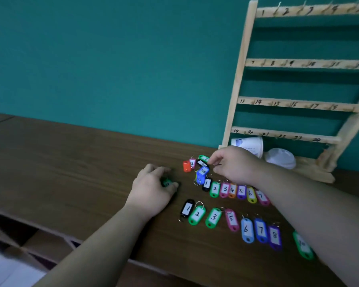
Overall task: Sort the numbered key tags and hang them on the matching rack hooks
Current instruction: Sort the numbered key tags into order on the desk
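Observation:
Coloured numbered key tags lie on the brown table (91,172) in two rows: a far row (232,190) and a near row (232,221). A small loose pile (197,165) lies behind them, with a blue tag marked 23 (202,172) in it. My left hand (151,189) rests on the table left of the rows, its fingers curled round a green tag (167,182). My right hand (234,164) hovers at the pile, thumb and forefinger pinched near the blue tag; what it holds cannot be told. The wooden rack (298,65) with numbered hooks stands at the back right.
A tipped white paper cup (250,143) and a white lid (281,157) lie at the rack's foot. A teal wall (112,59) rises behind the table. Open shelf compartments (29,241) show below the table's front edge.

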